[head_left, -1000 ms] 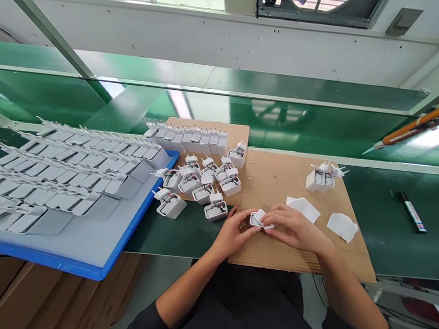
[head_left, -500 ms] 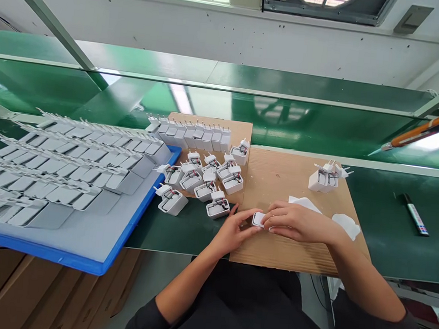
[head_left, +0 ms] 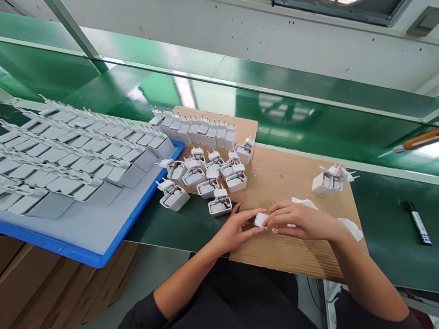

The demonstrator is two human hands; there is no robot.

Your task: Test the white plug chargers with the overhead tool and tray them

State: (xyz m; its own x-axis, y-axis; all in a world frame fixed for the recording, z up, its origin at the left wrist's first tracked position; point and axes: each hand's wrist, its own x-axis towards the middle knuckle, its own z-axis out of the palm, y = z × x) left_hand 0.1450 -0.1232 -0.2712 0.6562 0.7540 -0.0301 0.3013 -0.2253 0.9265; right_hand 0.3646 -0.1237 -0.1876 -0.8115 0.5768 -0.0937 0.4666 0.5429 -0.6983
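Note:
Over the cardboard sheet (head_left: 292,258), my left hand (head_left: 237,229) grips the left end of a small white casing (head_left: 261,220) between thumb and fingers. My right hand (head_left: 295,220) has its bent fingertips on the casing's right side, partly hiding it. White paper pieces (head_left: 305,202) lie just behind and beside my right hand. Left of my hands, several open white casings (head_left: 219,203) with wires and plug pins stand in a loose group. More white casings (head_left: 328,182) stand together at the right rear of the cardboard.
A blue-rimmed tray (head_left: 120,245) at the left holds rows of white plug adapters (head_left: 78,147). Another row of adapters (head_left: 203,132) stands behind the loose group. A marker (head_left: 419,223) lies at the right. An orange tool (head_left: 433,136) hangs at the upper right.
The camera view has shifted slightly. Both hands stay at the small casing, and more of its white top now shows between them.

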